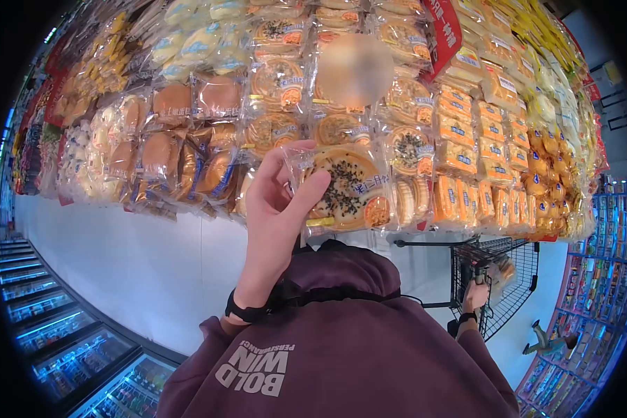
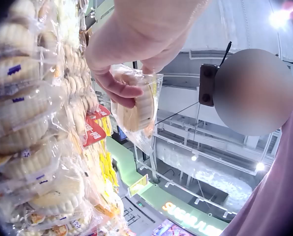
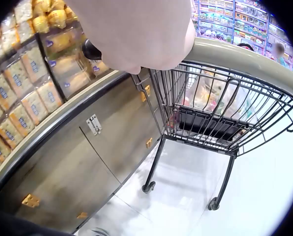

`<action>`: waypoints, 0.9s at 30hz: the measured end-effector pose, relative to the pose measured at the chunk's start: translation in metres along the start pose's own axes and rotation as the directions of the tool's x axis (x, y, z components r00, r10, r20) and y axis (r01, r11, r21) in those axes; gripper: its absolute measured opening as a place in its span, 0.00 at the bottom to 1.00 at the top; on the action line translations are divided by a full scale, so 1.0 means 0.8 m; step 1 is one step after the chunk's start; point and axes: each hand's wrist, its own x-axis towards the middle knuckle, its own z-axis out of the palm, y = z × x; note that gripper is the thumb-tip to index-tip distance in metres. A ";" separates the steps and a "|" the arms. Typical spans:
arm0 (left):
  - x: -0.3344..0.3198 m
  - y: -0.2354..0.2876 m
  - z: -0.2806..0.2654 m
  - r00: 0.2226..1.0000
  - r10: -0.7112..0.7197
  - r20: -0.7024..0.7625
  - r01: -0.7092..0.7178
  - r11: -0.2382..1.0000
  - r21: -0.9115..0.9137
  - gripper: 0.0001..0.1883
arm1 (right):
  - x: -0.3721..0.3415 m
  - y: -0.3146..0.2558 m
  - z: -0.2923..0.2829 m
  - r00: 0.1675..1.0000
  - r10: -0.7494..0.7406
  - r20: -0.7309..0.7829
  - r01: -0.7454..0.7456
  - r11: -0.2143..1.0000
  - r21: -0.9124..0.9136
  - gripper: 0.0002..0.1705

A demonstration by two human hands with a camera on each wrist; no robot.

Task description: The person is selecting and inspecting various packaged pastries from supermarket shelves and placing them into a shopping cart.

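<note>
My left hand [image 1: 275,202] pinches a clear-wrapped round pastry [image 1: 352,184] by its left side, thumb on the front and fingers behind. Dark seeds dot its pale top, and blue print runs across the wrapper. Seen edge-on in the left wrist view, the same pastry [image 2: 145,110] has ridged sides, and the left hand [image 2: 136,37] holds it beside the stacked packs. Off to the right, my right hand [image 1: 475,296] grips the handle of a black wire shopping cart [image 1: 501,244]. In the right wrist view this hand [image 3: 136,34] lies over the cart's handle [image 3: 245,61].
A display of wrapped baked goods [image 1: 460,132] spreads in front, with red signs [image 1: 444,31] among the rows. Bagged goods [image 3: 210,93] lie in the cart. Freezers [image 1: 83,355] line the left, shelves [image 1: 599,279] the right. Another person [image 1: 554,345] is near those shelves.
</note>
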 end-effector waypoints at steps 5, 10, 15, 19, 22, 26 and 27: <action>0.002 0.018 -0.040 0.999 -0.023 -0.041 0.022 1.000 -0.014 0.21 | -0.048 -0.040 0.006 0.999 0.004 -0.040 -0.007 0.998 -0.062 0.18; 0.005 0.041 -0.079 0.995 -0.025 -0.096 0.026 1.000 0.014 0.20 | -0.099 -0.088 -0.008 0.990 -0.133 -0.044 0.133 0.991 -0.003 0.17; 0.021 0.042 -0.102 0.999 -0.043 -0.014 0.042 0.999 -0.033 0.21 | -0.136 -0.142 -0.006 0.992 -0.123 -0.027 0.124 0.991 0.043 0.17; 0.032 0.042 -0.112 0.993 -0.089 0.079 0.095 0.992 -0.083 0.22 | -0.163 -0.170 -0.003 0.992 -0.121 -0.046 0.123 0.992 0.039 0.17; 0.033 0.047 -0.113 0.991 -0.097 0.093 0.104 0.992 -0.071 0.22 | -0.180 -0.194 -0.007 0.992 -0.114 -0.057 0.117 0.991 0.060 0.17; 0.037 0.050 -0.130 0.982 -0.088 0.167 0.102 0.992 -0.078 0.22 | -0.193 -0.208 -0.010 0.992 -0.122 -0.033 0.124 0.989 0.079 0.18; 0.040 0.053 -0.131 0.983 -0.091 0.160 0.104 0.992 -0.069 0.22 | -0.194 -0.213 -0.012 0.992 -0.120 -0.029 0.121 0.990 0.067 0.19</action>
